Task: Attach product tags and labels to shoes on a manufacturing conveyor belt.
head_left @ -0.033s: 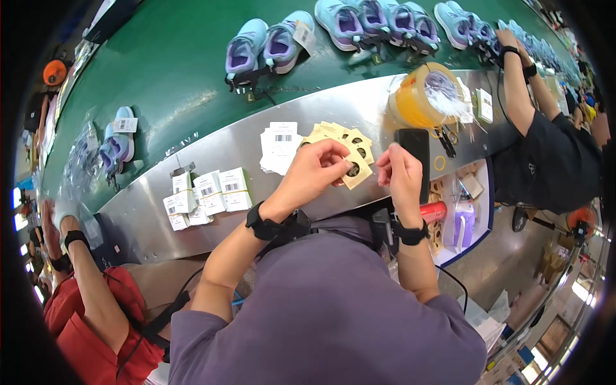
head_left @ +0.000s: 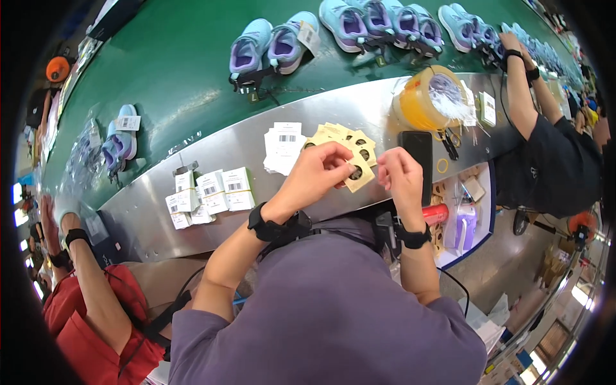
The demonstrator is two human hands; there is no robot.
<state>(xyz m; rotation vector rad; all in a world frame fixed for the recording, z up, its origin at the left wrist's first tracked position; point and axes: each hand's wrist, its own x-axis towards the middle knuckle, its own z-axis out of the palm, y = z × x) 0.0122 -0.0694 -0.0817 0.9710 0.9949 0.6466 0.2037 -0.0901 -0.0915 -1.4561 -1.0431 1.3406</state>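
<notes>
My left hand [head_left: 323, 168] is closed in a pinch on a tan card [head_left: 361, 175] with a dark round mark. Beside that card, my right hand [head_left: 402, 172] has half-curled fingers slightly apart, and nothing shows in them. Under and beyond the left hand lies a fanned pile of tan cards [head_left: 364, 142]. White barcode tags [head_left: 282, 146] sit in a loose stack to its left. Farther left are several banded bundles of white tags [head_left: 238, 188]. Next to the right hand lies a black phone [head_left: 417, 149].
A big yellow tape roll [head_left: 414, 102] and black-handled scissors [head_left: 448, 146] are on the steel bench at right. Light-blue shoes [head_left: 251, 48] line the green surface beyond. An open box [head_left: 484, 221] holds a red can. Co-workers flank me, in red [head_left: 96, 321] and black [head_left: 545, 163].
The fingers of my right hand have loosened and spread a little. The whole view has shifted slightly. My left hand keeps its pinch on the tan card.
</notes>
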